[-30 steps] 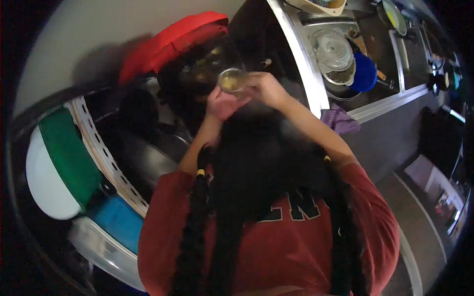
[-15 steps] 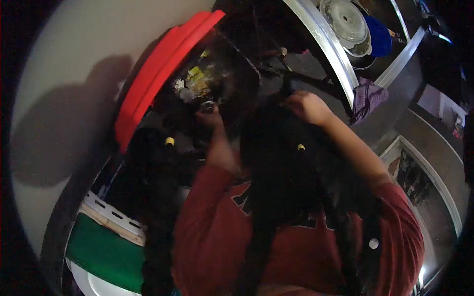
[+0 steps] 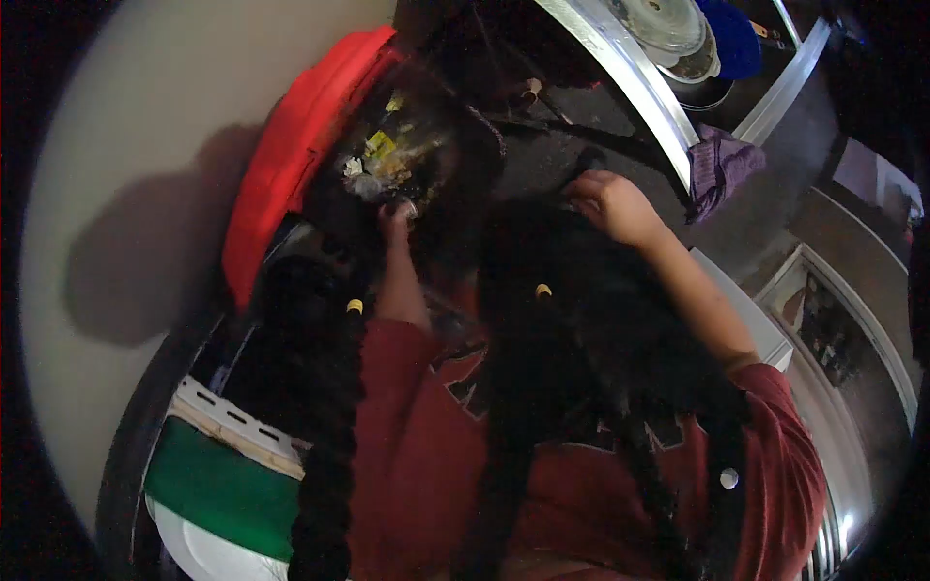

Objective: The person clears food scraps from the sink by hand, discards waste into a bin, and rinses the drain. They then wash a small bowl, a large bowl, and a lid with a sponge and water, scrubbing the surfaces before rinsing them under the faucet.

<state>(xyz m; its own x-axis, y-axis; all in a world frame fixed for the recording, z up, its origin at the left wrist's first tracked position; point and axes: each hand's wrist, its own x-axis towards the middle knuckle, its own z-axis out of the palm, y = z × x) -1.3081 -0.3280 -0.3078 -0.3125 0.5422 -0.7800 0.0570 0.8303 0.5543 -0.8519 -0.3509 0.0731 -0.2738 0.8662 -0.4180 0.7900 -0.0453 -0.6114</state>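
Observation:
My left hand (image 3: 395, 217) reaches into the dark opening of a bin below its raised red lid (image 3: 310, 145). Its fingers are closed around a small, shiny, rounded thing whose kind I cannot make out. Just beyond it lies mixed rubbish (image 3: 383, 160), with yellow, white and brown pieces. Farther right, my right hand (image 3: 620, 208) has its fingers curled together at the edge of a black area. What those fingers hold, if anything, is hidden. Long dark hair with yellow cuffs hangs in front of my red shirt and covers part of the view between my arms.
At the upper right, a purple cloth (image 3: 722, 169) hangs at the corner of a shiny metal rail (image 3: 630, 82). Behind the rail sit a clear round lid (image 3: 664, 24) and a blue item (image 3: 731, 39). A green item (image 3: 223, 489) is at lower left, beside a pale wall.
The view has shifted a little. My left hand has moved slightly left, still closed on the shiny thing. My right hand remains curled in nearly the same place.

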